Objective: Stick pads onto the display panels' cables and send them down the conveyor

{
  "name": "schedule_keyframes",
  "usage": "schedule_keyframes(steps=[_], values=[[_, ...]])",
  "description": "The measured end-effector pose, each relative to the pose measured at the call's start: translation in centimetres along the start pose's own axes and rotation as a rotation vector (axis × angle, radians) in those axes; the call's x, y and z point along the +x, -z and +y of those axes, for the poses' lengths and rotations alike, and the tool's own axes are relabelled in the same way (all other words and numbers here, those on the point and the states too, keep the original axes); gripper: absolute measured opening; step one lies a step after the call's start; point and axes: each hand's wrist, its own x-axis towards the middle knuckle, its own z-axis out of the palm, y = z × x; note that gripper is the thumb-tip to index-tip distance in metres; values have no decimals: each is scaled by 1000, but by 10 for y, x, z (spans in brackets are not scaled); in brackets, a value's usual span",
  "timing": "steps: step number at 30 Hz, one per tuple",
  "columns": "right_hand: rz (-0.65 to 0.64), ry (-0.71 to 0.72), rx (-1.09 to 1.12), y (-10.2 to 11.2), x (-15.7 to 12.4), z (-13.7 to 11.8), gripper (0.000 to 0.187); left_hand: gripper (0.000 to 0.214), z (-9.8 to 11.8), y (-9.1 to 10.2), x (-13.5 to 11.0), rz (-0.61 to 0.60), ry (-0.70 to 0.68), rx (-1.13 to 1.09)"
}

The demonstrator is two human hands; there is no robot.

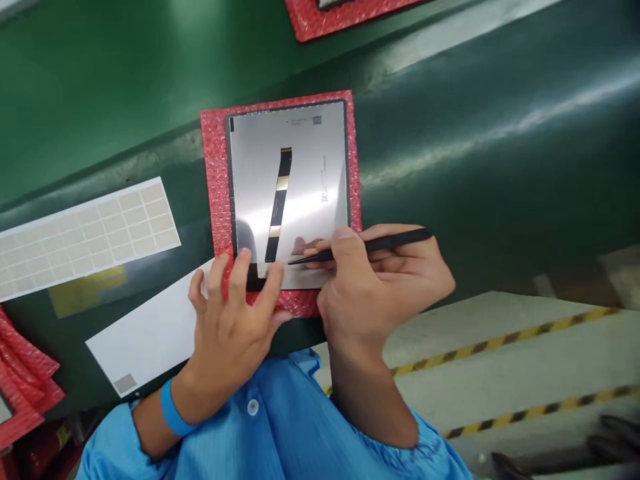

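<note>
A silvery display panel (310, 193) lies back side up on red bubble wrap (219, 180). A black and gold flex cable (277, 210) runs down over its middle. My right hand (370, 280) pinches black tweezers (395, 241), whose tip points left at the panel's lower edge, just below the cable's end. My left hand (240, 293) is spread over the lower left corner, fingertips resting on the panel's edge near a pale strip. Whether the tweezers' tip touches that strip I cannot tell.
To the left lie a sheet of beige stickers (115, 230) and a white sheet (155, 333) with one grey square. More red bubble wrap sits at the far left (25, 373) and top (310, 25). The green table (475, 200) ends near my body.
</note>
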Motion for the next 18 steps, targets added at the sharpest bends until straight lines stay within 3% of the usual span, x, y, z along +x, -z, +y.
schedule_keyframes(steps=[4, 8, 11, 13, 16, 18], values=[[-23, -7, 62, 8, -6, 9, 26, 72, 8, -2, -10, -75, 1, 86], [-13, -15, 103, 17, -6, 19, 27, 64, 9, -3, -28, -28, 88, 179], [-13, -43, 161, 19, -5, 20, 28, 47, 7, 0, -29, 23, 164, 128], [-15, -77, 192, 19, -4, 20, 30, 45, 8, 4, -16, 10, 285, -49], [4, -102, 240, 17, -1, 23, 34, 61, 12, 10, 18, -81, 552, -382], [31, -109, 273, 16, 3, 27, 38, 68, 12, 12, 43, -123, 653, -508]])
